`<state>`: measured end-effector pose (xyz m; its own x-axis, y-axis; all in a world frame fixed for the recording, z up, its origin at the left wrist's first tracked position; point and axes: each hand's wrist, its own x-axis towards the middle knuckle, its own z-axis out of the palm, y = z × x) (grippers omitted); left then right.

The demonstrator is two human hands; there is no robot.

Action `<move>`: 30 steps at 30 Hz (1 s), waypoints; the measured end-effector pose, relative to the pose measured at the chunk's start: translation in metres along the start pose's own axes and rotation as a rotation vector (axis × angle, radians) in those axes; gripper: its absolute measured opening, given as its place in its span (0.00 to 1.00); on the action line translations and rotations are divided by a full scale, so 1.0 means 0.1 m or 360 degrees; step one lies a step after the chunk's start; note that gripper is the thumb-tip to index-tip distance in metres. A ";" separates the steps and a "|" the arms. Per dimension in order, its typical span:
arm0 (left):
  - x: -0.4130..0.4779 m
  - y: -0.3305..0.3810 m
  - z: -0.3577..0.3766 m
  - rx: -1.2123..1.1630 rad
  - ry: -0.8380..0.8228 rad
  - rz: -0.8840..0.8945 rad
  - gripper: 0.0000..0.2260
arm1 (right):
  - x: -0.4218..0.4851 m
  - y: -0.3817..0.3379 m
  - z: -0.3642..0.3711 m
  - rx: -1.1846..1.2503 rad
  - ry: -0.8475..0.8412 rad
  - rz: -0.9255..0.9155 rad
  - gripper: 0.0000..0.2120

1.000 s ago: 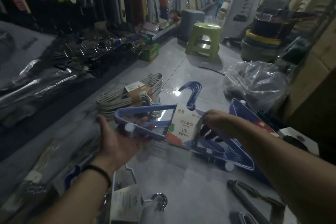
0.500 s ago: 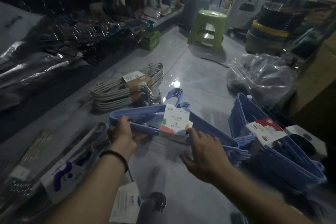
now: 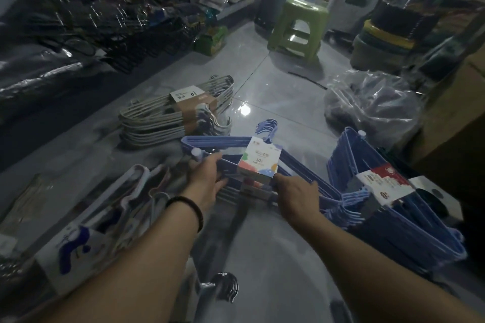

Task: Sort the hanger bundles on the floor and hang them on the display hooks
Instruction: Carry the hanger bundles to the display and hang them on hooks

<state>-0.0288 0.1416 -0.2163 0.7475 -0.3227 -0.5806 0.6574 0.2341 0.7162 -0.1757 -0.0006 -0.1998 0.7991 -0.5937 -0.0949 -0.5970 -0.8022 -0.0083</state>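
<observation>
A bundle of blue plastic hangers point(image 3: 299, 162) with a white paper label point(image 3: 258, 162) lies low over the tiled floor in the middle. My left hand point(image 3: 207, 178) grips its left bar near a white end cap. My right hand point(image 3: 299, 195) holds the bottom bar just right of the label. A second label shows under the bundle, so another blue bundle may lie beneath. More blue hangers with a red-and-white label point(image 3: 385, 186) are piled at the right. A grey hanger bundle point(image 3: 162, 118) with a brown band lies further back on the left.
White and pink hangers with a blue-printed card point(image 3: 76, 246) lie at the near left. A green stool point(image 3: 299, 26) and a grey bin point(image 3: 280, 0) stand at the back. A clear plastic bag point(image 3: 372, 105) sits at the right. Dark packaged goods fill the left shelf point(image 3: 78, 42).
The blue bundle has come down from in front of me to near the floor. My right hand shifted from the label's right side to the bottom bar; my left hand now grips from above.
</observation>
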 end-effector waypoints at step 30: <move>-1.13 0.37 -1.22 0.3575 -0.0280 0.0022 0.11 | -1.39 -0.97 0.69 0.0532 -0.0859 -0.0360 0.32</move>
<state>-0.0776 0.2988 -0.1710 0.6529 -0.4126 -0.6352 -0.5799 -0.8117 -0.0688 -0.2338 0.1645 -0.2542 0.8113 -0.2290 -0.5379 -0.4784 -0.7889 -0.3857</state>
